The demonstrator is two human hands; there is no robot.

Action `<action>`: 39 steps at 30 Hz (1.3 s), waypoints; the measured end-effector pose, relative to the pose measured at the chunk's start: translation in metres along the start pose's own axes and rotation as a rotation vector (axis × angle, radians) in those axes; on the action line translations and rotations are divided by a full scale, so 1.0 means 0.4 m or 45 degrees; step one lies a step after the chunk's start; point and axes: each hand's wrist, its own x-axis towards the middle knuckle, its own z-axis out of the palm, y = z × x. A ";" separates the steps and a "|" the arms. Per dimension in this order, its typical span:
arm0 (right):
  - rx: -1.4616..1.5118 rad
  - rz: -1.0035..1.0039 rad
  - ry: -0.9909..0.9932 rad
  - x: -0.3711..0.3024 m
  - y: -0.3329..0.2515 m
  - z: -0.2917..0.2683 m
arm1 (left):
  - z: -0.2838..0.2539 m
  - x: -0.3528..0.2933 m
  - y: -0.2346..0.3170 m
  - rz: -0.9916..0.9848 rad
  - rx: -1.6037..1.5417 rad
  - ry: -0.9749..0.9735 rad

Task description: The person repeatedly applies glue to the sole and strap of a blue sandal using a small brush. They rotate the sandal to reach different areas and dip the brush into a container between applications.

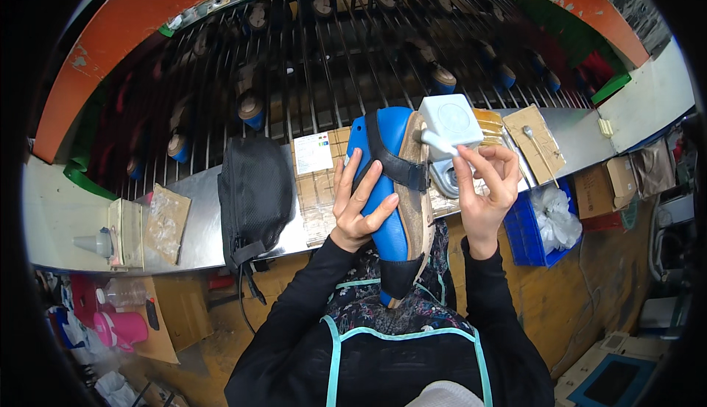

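Note:
A sandal (417, 153) with a tan cork-like sole edge and black straps sits on a blue shoe last (390, 239), tilted on its side in front of me. My left hand (359, 204) grips the last from its left side, fingers spread over the blue surface and strap. Between the thumb and fingers of my right hand (487, 186) is a small whitish piece (440, 144), its far end at the sole edge. Its exact kind is unclear. Just behind it stands a pale square container (451, 116) with a round mark. A metal dish (444, 177) is partly hidden by the sandal.
Beyond the metal bench edge runs a rack of rods (324, 61) carrying several blue-lasted sandals. On the bench lie a black bag (254, 193), cardboard (317, 197) and a white-tipped stick (540, 153) on a board. A blue crate (529, 239) with white plastic stands right.

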 end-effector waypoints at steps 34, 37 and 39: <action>-0.201 -0.236 -0.235 0.015 -0.004 -0.095 | -0.005 0.043 -0.006 0.015 -0.086 -0.118; -0.209 -0.282 -0.229 0.012 0.005 -0.099 | -0.007 0.050 -0.002 -0.001 -0.107 -0.147; -0.209 -0.311 -0.232 0.014 0.011 -0.102 | -0.007 0.055 0.001 -0.010 -0.125 -0.158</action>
